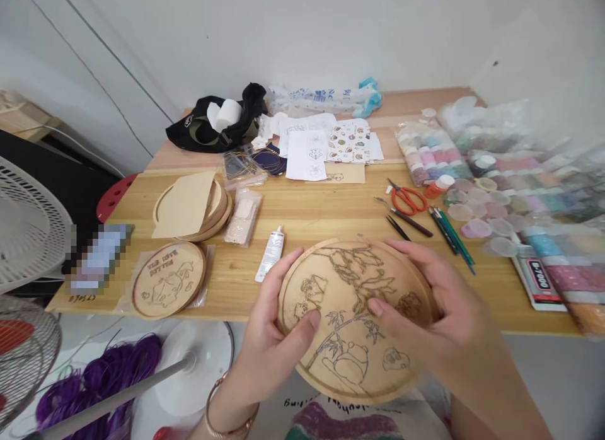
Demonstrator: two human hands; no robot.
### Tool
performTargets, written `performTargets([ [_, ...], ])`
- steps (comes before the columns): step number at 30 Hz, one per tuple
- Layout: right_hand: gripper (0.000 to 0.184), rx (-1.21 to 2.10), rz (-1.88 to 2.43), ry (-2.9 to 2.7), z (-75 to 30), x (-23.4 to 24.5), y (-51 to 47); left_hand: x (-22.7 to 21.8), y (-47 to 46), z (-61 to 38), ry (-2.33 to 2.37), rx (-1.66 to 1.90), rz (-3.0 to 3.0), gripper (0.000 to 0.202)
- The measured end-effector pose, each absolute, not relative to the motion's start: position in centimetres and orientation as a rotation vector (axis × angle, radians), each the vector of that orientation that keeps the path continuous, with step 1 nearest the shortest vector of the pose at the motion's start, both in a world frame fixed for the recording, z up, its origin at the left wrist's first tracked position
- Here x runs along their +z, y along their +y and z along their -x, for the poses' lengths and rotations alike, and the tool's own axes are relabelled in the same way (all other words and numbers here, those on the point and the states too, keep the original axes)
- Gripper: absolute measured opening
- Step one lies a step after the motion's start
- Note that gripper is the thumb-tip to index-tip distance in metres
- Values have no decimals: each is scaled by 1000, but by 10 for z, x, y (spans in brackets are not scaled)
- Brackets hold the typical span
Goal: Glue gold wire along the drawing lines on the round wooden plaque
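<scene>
Both of my hands hold a round wooden disc [352,330] engraved with pandas, bamboo and a tree, tilted toward me just over the table's front edge. My left hand [271,339] grips its left rim, thumb lying on the carved face. My right hand [435,307] grips the right rim, fingers curled over the top edge and thumb pressing near the middle. A bracelet [227,421] circles my left wrist.
On the wooden table [321,213] lie a glue tube [270,253], a second engraved disc in a bag [169,279], a stack of wooden rounds [193,203], red scissors [407,198], brushes and tools [449,235], paper patterns [326,147], and jars of coloured material [510,175] at right. Fans stand left.
</scene>
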State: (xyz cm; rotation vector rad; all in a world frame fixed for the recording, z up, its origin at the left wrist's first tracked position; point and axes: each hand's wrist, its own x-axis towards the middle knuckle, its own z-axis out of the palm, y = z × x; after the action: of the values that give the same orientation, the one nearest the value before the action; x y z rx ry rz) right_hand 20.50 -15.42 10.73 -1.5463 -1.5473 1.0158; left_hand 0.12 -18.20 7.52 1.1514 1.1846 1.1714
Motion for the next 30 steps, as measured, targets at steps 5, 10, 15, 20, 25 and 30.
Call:
performTargets([
  [5,54,998,1575,-1530,-203,109,-159,77,-184,-1,1195,1195,-1217,58],
  [10,54,1024,1566,-1485,-200,111,-164,79,-186,-2,1189,1204,-1216,57],
  [15,48,979,1571,-1483,-196,116,-167,78,-189,-2,1162,1249,-1241,58],
  [20,40,852,1602,-1502,-193,118,-167,78,-193,-4,1123,1324,-1321,59],
  [25,38,808,1607,-1515,-192,117,-168,81,-193,-7,1122,1344,-1393,64],
  [30,39,824,1623,-1502,-194,116,-169,82,-195,-6,1128,1332,-1388,63],
])
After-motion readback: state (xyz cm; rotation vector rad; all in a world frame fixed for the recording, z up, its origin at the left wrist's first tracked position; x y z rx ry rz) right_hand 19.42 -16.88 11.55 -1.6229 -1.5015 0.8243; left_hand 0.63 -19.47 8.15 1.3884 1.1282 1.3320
